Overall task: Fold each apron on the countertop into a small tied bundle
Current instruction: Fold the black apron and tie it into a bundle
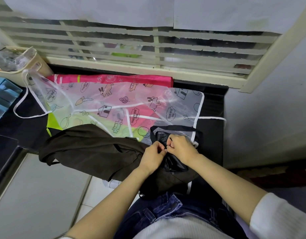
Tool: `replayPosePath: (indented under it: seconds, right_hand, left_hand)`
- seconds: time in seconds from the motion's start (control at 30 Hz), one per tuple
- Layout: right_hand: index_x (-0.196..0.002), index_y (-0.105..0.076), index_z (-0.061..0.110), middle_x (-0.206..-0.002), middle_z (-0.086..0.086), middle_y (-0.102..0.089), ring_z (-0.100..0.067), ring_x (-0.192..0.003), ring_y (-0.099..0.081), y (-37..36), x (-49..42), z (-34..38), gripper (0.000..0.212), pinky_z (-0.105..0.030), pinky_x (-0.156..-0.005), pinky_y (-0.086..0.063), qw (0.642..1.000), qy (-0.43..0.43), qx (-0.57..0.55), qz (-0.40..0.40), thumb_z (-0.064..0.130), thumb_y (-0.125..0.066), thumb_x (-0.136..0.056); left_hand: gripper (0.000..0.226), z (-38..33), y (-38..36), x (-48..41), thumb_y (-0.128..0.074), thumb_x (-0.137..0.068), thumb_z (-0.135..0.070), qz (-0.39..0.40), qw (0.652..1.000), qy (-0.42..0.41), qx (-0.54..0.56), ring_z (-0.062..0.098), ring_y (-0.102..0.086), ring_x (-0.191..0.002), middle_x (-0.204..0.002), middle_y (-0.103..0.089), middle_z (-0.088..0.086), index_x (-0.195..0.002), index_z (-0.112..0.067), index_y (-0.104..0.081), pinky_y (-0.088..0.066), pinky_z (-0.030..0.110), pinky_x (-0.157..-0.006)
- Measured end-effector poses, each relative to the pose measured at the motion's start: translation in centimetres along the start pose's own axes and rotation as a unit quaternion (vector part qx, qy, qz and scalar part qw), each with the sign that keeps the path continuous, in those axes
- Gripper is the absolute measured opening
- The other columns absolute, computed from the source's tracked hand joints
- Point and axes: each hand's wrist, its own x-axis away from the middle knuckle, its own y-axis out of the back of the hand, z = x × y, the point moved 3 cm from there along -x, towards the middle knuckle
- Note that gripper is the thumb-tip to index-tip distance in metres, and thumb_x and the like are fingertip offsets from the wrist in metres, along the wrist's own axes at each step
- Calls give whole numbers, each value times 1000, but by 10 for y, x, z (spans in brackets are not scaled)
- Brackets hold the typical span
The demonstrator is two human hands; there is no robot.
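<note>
Centre-right of frame: left hand and right hand, fingers curled, both pinching thin black tie above bunched black apron. Brown apron touching on left, draping over countertop front edge. Printed clear apron spread behind. Bare counter strip at right, along wall.

Dark countertop, brown apron, clear printed apron, pink bag

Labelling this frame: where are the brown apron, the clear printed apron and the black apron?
brown apron (pixel 90 147), head view, flat middle.
clear printed apron (pixel 114 100), head view, middle panel.
black apron (pixel 173 163), head view, bunched shiny fold.
</note>
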Motion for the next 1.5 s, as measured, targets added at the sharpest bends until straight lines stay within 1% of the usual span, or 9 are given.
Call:
replayPosePath:
  seconds: [0.2,0.37,0.5,0.7,0.8,0.9,1.1,1.3,1.5]
  right_hand:
    - [-87,-46,10,-63,0,-52,-11,-48,-51,-7,3,1,13,-16,-45,-44,985,-69,-156,27,17,-45,-98]
    - [-90,-50,11,-64,1,-54,-7,-49,-51,-7,5,-1,6,-13,-47,-44,984,-53,-170,26,11,-49,-96]
    - [-99,-61,10,-74,5,-58,-7,-64,-56,-2,6,-1,8,-8,-58,-42,987,-19,-145,73,13,-57,-93]
    - [-120,-61,14,-112,-1,-57,-19,-108,-51,10,10,-6,27,-32,-94,-40,982,29,75,172,24,-50,-97]
    - [-99,-66,6,-80,5,-45,-15,-80,-47,14,5,-10,17,-22,-74,-34,971,35,151,180,6,-50,-95]
    - [-61,-40,11,-62,1,-24,-14,-54,-25,19,6,-7,32,-21,-51,-20,964,9,205,171,-11,-46,-84]
    - [-83,-48,14,-95,-4,-34,-22,-82,-43,9,21,4,18,-28,-69,-30,955,-11,269,124,-1,-43,-91]
    - [-96,-64,8,-91,0,-48,-18,-79,-48,24,23,20,18,-31,-77,-42,983,-41,179,25,0,-48,-92]
    - [-71,-52,11,-83,0,-48,-18,-80,-48,61,16,65,30,-31,-66,-35,995,3,85,-54,1,-40,-97]
  left_hand:
    - [6,3,0,4,-49,-98,-18,19,981,35,191,11,-49,-70,-81,-54,-1,-97,-12,-48,-43,21,-69]
    - [18,1,3,2,-48,-98,-13,43,979,-3,197,12,-49,-64,-77,-55,4,-80,-15,-48,-46,23,-66]
    - [28,4,8,1,-51,-95,-7,35,990,-31,132,12,-52,-62,-70,-57,1,-71,-15,-42,-46,23,-67]
    - [24,8,24,1,-50,-96,-11,67,994,-83,-35,19,-44,-68,-68,-50,-4,-75,-17,-39,-36,29,-67]
    - [18,8,34,3,-48,-96,-12,71,984,-118,-116,22,-42,-71,-71,-49,0,-80,-14,-39,-32,32,-65]
    - [15,2,41,7,-43,-96,-10,82,968,-141,-192,25,-45,-75,-77,-49,0,-83,-15,-39,-34,34,-67]
    - [15,10,47,22,-42,-95,-9,88,937,-156,-299,26,-48,-87,-92,-57,0,-86,-20,-37,-29,31,-73]
    - [22,-3,76,29,-47,-97,-11,26,991,-125,-26,14,-44,-74,-76,-47,-4,-76,-17,-42,-31,22,-66]
    - [22,-56,115,34,-45,-98,-12,-59,959,-104,256,7,-44,-64,-73,-49,-2,-77,-15,-44,-37,8,-53]
